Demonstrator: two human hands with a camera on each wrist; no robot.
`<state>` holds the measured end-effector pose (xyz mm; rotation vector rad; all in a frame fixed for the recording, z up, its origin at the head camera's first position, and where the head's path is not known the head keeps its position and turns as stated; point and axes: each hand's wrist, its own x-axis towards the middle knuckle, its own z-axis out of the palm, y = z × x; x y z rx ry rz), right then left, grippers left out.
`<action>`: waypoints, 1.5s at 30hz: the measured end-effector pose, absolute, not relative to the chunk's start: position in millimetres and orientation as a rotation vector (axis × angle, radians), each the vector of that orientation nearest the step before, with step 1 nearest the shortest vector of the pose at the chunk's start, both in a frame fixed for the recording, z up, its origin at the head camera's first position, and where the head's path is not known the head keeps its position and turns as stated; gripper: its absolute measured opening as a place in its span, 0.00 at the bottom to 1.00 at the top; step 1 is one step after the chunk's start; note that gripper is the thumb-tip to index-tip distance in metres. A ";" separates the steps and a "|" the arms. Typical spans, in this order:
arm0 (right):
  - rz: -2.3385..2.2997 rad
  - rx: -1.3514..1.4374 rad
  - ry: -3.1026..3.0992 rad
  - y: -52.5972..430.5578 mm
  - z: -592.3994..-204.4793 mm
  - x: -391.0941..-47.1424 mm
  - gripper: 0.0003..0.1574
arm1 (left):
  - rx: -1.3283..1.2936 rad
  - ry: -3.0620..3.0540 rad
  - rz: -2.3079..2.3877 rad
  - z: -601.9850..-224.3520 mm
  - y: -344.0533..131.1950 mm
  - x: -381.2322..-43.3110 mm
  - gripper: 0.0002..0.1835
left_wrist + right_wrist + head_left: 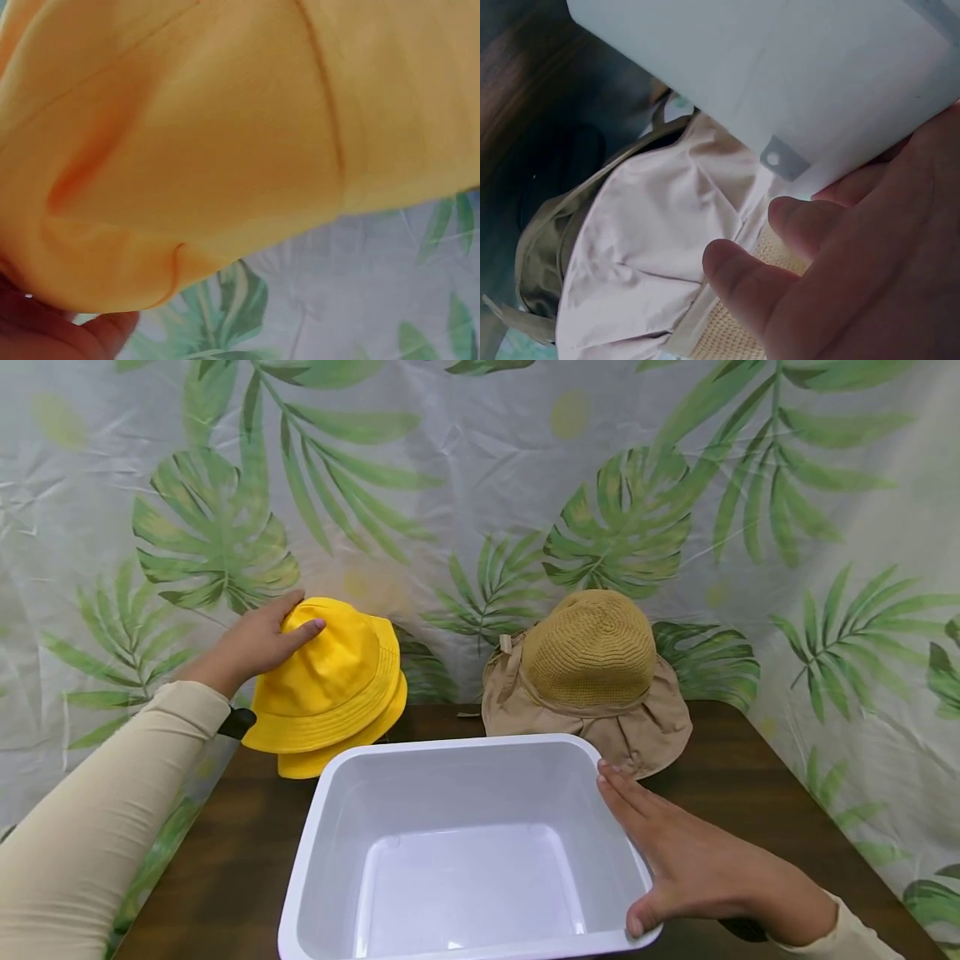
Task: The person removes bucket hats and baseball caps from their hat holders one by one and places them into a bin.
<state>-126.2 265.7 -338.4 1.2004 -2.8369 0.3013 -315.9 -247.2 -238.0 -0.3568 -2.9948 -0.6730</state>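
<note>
My left hand (pixel 258 639) grips the crown of a yellow bucket hat (pixel 341 652) at the left, thumb on its near side and fingers behind. A second yellow brim (pixel 311 766) shows just beneath that hat's brim. The left wrist view is filled by yellow cloth (pixel 225 150), with fingertips at its lower edge. In front stands a white plastic bin (pixel 442 747) with nothing inside. My right hand (pixel 690 852) lies along the bin's right side, fingers extended at the rim and thumb over the front corner. The right wrist view shows those fingers (pixel 742 281) outside the bin.
Behind the bin's right back corner rests a sun hat (pixel 588 652) with a tan woven crown and a beige cloth brim. Everything stands on a dark wooden table (pixel 750 785). A leaf-printed curtain (pixel 480 460) hangs close behind it and along the sides.
</note>
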 end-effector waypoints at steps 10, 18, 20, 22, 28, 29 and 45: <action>0.343 1.198 -2.867 266.5 -341.5 -124.0 0.81 | -0.284 -2.852 -0.928 -252.6 -256.6 -321.6 0.42; 0.371 1.192 -2.866 266.8 -342.2 -122.8 0.80 | -0.247 -2.832 -1.058 -256.6 -257.6 -324.3 0.37; 0.375 1.196 -2.870 267.3 -342.6 -123.3 0.80 | -0.248 -2.827 -1.065 -256.0 -257.7 -324.2 0.37; 0.369 1.190 -2.879 267.2 -342.0 -123.3 0.80 | -0.230 -2.817 -1.069 -255.9 -257.8 -324.8 0.37; 0.375 1.166 -2.893 265.4 -339.4 -122.8 0.80 | -0.169 -2.786 -1.068 -249.9 -257.8 -323.9 0.39; 0.378 1.164 -2.894 265.3 -338.9 -122.9 0.80 | -0.176 -2.777 -1.055 -247.6 -257.5 -322.9 0.39; 0.330 1.138 -2.877 265.0 -338.0 -122.1 0.79 | -0.250 -2.786 -1.046 -196.6 -240.0 -300.8 0.37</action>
